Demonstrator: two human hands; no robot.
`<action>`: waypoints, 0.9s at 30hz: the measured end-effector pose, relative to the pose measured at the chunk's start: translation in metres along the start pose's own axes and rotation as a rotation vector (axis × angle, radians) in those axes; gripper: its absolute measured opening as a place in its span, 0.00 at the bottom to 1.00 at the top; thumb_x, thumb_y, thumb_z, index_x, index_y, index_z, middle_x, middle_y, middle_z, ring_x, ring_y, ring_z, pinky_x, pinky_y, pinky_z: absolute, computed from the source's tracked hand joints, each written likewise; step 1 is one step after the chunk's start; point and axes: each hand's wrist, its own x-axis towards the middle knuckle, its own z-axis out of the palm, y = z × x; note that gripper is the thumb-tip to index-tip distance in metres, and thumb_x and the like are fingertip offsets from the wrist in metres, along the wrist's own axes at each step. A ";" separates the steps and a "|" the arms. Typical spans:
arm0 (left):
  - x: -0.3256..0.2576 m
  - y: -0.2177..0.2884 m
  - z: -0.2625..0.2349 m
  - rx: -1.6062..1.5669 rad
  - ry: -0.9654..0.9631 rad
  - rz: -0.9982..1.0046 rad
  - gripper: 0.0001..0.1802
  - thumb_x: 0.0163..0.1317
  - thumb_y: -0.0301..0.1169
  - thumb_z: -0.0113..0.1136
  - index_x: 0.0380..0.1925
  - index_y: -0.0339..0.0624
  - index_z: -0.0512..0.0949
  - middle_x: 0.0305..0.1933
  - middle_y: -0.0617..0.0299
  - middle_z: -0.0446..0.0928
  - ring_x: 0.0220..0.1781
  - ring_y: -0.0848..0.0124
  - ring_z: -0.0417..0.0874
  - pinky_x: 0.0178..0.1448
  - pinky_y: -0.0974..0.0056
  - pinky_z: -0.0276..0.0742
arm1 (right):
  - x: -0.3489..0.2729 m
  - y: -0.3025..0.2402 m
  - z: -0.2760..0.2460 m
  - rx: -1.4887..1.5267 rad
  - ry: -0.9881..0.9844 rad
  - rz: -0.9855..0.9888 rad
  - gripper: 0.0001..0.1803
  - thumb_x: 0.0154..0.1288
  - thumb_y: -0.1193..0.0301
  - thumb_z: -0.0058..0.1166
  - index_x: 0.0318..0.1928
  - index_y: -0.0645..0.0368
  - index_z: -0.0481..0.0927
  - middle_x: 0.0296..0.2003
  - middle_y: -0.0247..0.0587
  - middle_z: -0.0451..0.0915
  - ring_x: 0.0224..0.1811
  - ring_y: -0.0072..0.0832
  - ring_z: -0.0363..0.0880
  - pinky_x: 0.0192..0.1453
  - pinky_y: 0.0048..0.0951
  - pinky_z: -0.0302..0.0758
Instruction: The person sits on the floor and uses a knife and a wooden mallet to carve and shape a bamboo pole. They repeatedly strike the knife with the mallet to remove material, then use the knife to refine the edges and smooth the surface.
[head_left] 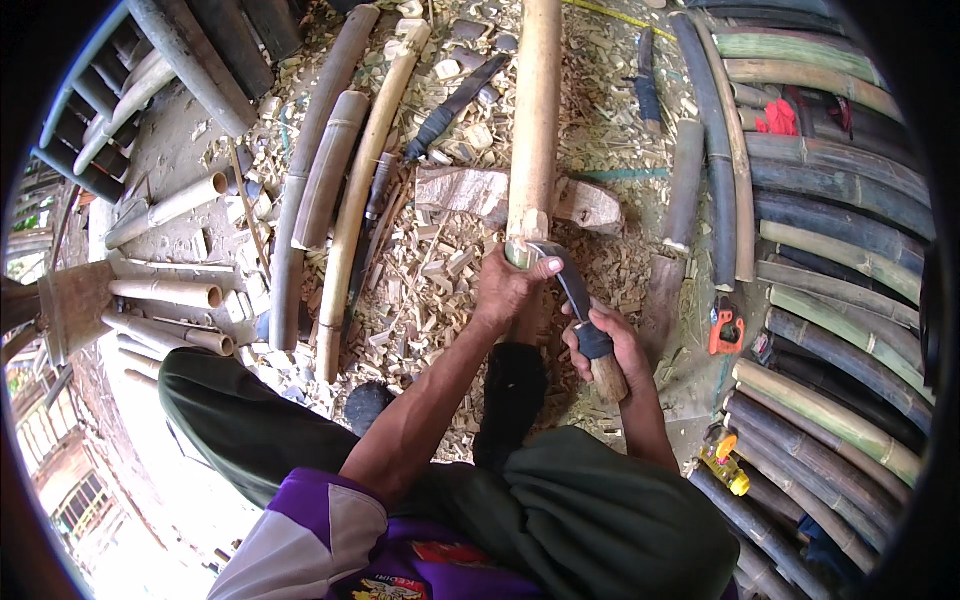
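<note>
A long pale bamboo pole [535,120] runs away from me over a flat wooden block [460,190]. My left hand [510,290] grips the pole's near end, thumb laid across the top. My right hand [610,345] is closed on the wooden handle of a curved dark knife [572,282]. The blade's tip rests against the cut end of the pole, just by my left thumb. My knees in dark green trousers frame the lower part of the view.
Wood chips [440,280] cover the ground around the block. Split bamboo strips [345,200] lie at left, short bamboo tubes [165,292] further left. Stacked bamboo poles [840,260] fill the right side. A small orange-handled saw [726,330] and a yellow tool [728,465] lie near the stack.
</note>
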 end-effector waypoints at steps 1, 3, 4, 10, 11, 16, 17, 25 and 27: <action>0.001 -0.001 -0.001 0.045 0.025 -0.011 0.39 0.51 0.45 0.86 0.54 0.31 0.78 0.47 0.56 0.85 0.50 0.67 0.85 0.59 0.60 0.81 | -0.001 -0.001 0.000 -0.066 0.018 -0.027 0.22 0.78 0.59 0.51 0.62 0.61 0.72 0.33 0.44 0.81 0.23 0.28 0.81 0.23 0.29 0.80; 0.001 -0.003 -0.003 0.108 0.066 -0.017 0.38 0.51 0.45 0.86 0.53 0.31 0.79 0.47 0.56 0.85 0.50 0.67 0.85 0.59 0.60 0.81 | 0.000 0.000 0.005 -0.199 0.054 -0.080 0.21 0.78 0.59 0.51 0.61 0.61 0.73 0.32 0.43 0.81 0.23 0.28 0.82 0.23 0.30 0.80; -0.001 -0.001 -0.002 0.125 0.082 -0.013 0.38 0.51 0.45 0.86 0.53 0.31 0.79 0.47 0.56 0.85 0.50 0.67 0.85 0.59 0.60 0.81 | 0.002 0.007 0.006 -0.203 0.119 -0.099 0.20 0.77 0.61 0.51 0.60 0.61 0.73 0.32 0.44 0.82 0.23 0.29 0.82 0.22 0.30 0.80; -0.008 0.005 -0.008 -0.068 -0.119 0.013 0.38 0.51 0.44 0.86 0.55 0.34 0.77 0.50 0.58 0.84 0.52 0.67 0.84 0.63 0.61 0.79 | -0.006 -0.007 -0.002 -0.076 -0.036 0.040 0.22 0.78 0.58 0.50 0.61 0.61 0.73 0.31 0.42 0.80 0.21 0.27 0.79 0.22 0.28 0.78; -0.008 0.009 -0.007 -0.067 -0.128 0.014 0.38 0.51 0.44 0.86 0.55 0.34 0.77 0.50 0.57 0.84 0.52 0.67 0.84 0.63 0.61 0.79 | -0.007 -0.010 -0.006 -0.063 -0.045 0.067 0.22 0.79 0.57 0.50 0.61 0.60 0.73 0.31 0.42 0.80 0.21 0.26 0.79 0.21 0.28 0.78; -0.008 0.006 0.000 0.035 -0.049 0.008 0.39 0.51 0.44 0.86 0.56 0.33 0.77 0.49 0.57 0.84 0.51 0.67 0.84 0.61 0.61 0.80 | 0.002 -0.013 -0.020 -0.129 -0.059 0.023 0.22 0.79 0.57 0.50 0.60 0.61 0.74 0.31 0.42 0.80 0.20 0.25 0.80 0.21 0.27 0.78; -0.006 0.003 0.001 0.073 -0.015 0.004 0.39 0.52 0.44 0.86 0.57 0.33 0.77 0.49 0.57 0.84 0.50 0.67 0.84 0.60 0.60 0.80 | 0.002 -0.012 -0.018 -0.169 -0.039 -0.004 0.21 0.79 0.57 0.50 0.59 0.61 0.74 0.31 0.42 0.81 0.20 0.25 0.80 0.21 0.27 0.78; -0.008 0.007 -0.015 -0.126 -0.112 -0.041 0.43 0.52 0.48 0.85 0.59 0.32 0.75 0.47 0.55 0.84 0.48 0.66 0.85 0.56 0.61 0.83 | -0.005 -0.034 0.025 -0.272 0.040 0.085 0.18 0.77 0.59 0.52 0.56 0.59 0.75 0.29 0.42 0.82 0.20 0.27 0.82 0.21 0.28 0.79; -0.008 0.006 -0.010 -0.181 -0.074 -0.044 0.37 0.58 0.44 0.81 0.59 0.32 0.75 0.51 0.55 0.83 0.52 0.68 0.84 0.61 0.62 0.80 | -0.004 -0.038 0.036 -0.285 0.086 0.096 0.18 0.77 0.59 0.53 0.56 0.60 0.75 0.29 0.42 0.82 0.20 0.28 0.82 0.21 0.28 0.79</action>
